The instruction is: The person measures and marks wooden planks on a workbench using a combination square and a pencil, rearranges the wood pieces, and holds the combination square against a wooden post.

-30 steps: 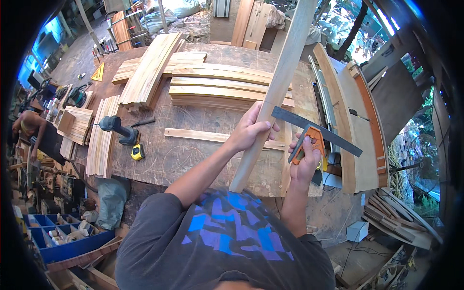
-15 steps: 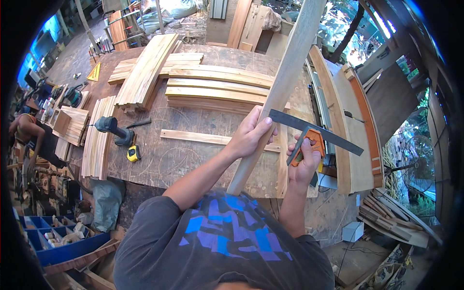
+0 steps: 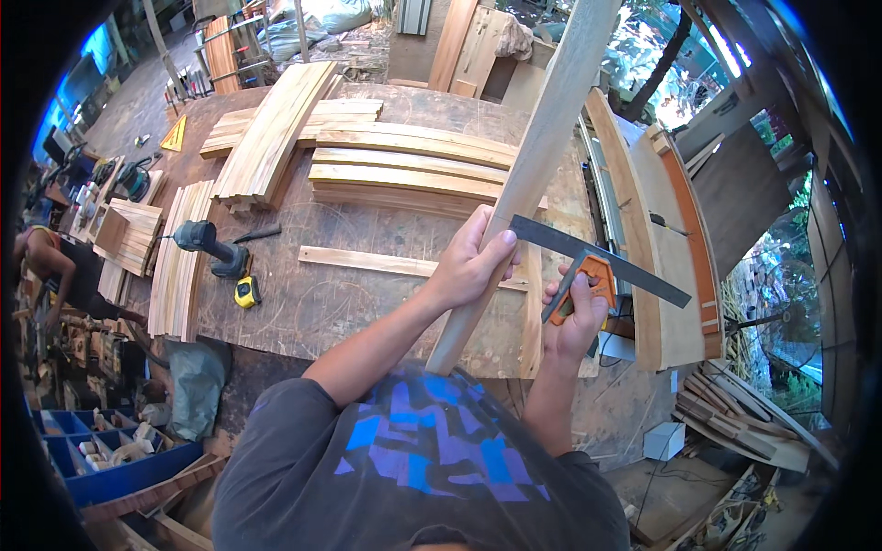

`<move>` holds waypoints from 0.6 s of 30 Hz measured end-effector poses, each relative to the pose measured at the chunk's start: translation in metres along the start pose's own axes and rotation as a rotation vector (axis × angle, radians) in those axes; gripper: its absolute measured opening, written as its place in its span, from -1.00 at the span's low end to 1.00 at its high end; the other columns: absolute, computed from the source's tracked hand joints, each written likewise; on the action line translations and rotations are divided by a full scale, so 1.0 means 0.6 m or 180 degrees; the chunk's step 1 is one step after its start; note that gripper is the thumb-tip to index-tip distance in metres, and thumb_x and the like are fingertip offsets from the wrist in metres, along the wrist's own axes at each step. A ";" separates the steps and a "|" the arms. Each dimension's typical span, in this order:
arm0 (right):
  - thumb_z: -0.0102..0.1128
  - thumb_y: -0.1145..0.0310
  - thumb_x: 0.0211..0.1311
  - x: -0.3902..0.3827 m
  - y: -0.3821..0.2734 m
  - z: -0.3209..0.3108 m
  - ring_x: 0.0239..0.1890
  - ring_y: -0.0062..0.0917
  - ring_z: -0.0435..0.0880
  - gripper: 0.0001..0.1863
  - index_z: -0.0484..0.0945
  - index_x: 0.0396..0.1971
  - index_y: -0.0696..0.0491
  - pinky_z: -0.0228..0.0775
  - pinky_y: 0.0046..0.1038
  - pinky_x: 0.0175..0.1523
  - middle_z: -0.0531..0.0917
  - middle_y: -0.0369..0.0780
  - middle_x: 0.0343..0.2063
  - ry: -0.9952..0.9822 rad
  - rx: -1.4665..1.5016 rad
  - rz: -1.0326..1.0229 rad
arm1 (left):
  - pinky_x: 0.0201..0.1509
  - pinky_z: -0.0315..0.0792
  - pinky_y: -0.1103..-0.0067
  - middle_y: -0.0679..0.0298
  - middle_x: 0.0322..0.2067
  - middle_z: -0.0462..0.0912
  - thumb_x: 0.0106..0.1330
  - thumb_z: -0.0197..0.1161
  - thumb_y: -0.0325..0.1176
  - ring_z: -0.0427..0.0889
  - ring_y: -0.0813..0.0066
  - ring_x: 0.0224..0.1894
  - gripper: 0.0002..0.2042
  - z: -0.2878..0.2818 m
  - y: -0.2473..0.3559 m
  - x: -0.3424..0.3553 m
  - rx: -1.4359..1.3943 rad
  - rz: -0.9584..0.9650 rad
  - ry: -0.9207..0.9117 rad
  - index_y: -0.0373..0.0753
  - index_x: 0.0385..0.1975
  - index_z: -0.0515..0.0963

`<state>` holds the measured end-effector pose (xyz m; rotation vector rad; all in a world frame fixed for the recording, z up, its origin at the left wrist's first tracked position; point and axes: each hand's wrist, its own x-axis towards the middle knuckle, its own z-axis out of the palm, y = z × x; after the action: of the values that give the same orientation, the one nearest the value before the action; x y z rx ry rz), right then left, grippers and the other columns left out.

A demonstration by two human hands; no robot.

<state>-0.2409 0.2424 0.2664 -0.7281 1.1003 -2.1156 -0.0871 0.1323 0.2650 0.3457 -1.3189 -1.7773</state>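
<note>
My left hand is closed around a long wooden board, thumb on its upper face. The board slants from close to my chest up past the far side of the table. In my right hand is a combination square with an orange head and a dark flat blade. The blade's left end meets the board's right edge, just by my left thumb. Its other end sticks out to the right, past the table edge. Beneath my hands, a thin wooden strip lies on the worn wooden table.
Stacked planks lie at the table's far side, with more at its left. A cordless drill, a yellow tape measure and a yellow triangle rest at left. Long boards stand along the right. Another person bends at far left.
Both hands keep their holds. The square and my right hand have come very slightly nearer to me, and the whole view has shifted a little.
</note>
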 end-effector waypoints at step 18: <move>0.17 0.39 0.49 0.005 0.006 -0.005 -0.45 -0.51 0.67 -0.82 0.50 -0.03 0.12 0.55 -0.52 -0.40 0.70 -0.08 -0.19 -0.0045 -0.0034 0.0073 | -0.31 0.51 0.61 0.27 -0.38 0.55 0.62 0.02 -0.20 0.55 0.62 -0.43 -0.79 0.002 -0.005 0.003 -0.0132 0.0082 0.0032 -0.22 -0.03 0.35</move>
<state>-0.2443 0.2400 0.2622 -0.7308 1.1081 -2.0838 -0.0903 0.1322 0.2635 0.3128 -1.2721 -1.7768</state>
